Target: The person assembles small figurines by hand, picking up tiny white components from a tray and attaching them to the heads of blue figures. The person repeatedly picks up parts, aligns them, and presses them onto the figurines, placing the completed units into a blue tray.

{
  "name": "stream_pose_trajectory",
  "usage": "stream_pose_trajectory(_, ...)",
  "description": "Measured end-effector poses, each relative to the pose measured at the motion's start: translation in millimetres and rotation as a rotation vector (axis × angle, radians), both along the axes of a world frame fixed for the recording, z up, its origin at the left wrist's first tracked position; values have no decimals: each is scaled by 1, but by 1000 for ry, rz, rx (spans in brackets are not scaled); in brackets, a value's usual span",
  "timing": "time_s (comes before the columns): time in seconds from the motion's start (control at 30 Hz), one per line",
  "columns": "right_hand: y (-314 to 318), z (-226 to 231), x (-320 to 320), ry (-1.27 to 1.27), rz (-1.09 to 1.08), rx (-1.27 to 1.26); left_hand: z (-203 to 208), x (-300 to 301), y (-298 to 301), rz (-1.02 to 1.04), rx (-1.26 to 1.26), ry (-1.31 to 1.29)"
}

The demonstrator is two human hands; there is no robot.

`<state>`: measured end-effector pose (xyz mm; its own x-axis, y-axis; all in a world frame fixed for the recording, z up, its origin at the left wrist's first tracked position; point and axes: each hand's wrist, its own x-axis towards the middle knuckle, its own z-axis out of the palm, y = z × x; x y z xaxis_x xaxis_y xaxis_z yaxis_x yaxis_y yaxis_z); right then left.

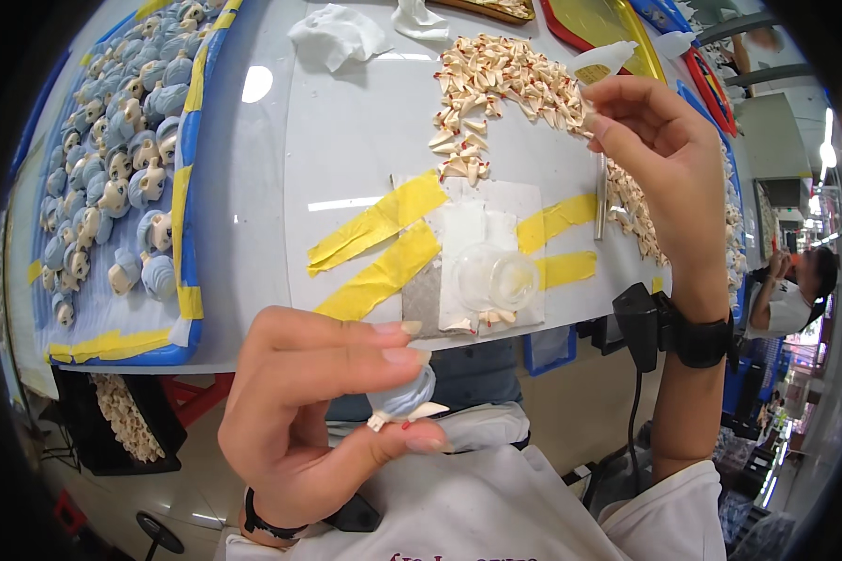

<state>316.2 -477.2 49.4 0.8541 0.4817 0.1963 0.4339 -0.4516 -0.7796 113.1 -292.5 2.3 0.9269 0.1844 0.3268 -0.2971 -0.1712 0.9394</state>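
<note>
The left hand [295, 397] is pinching a blue-haired doll head [404, 395]. Upper-centre cream pieces [505, 79] are lying just left of the nearer right hand [666, 154], its grip unclear.

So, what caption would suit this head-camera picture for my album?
Left fingers holding a small blue-and-cream figurine part, right fingers by a spread of cream, red-tipped pieces.

Unreadable lettering [419, 557] on white shirt [505, 500]

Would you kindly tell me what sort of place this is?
Probably a figurine assembly workshop: a blue tray packed with blue-haired doll heads, piled small cream parts, and another person beyond.
</note>
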Motion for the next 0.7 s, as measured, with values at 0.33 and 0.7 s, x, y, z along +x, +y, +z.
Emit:
stream_pose_trajectory(0.33, -19, 5, -5, 63, -60, 97, -3, -1, -9, 70, -239, 84)
stream_pose_trajectory(0.7, -27, 12, -87, 219, -170, 238, -1, 8, -15, 1, -407, 57)
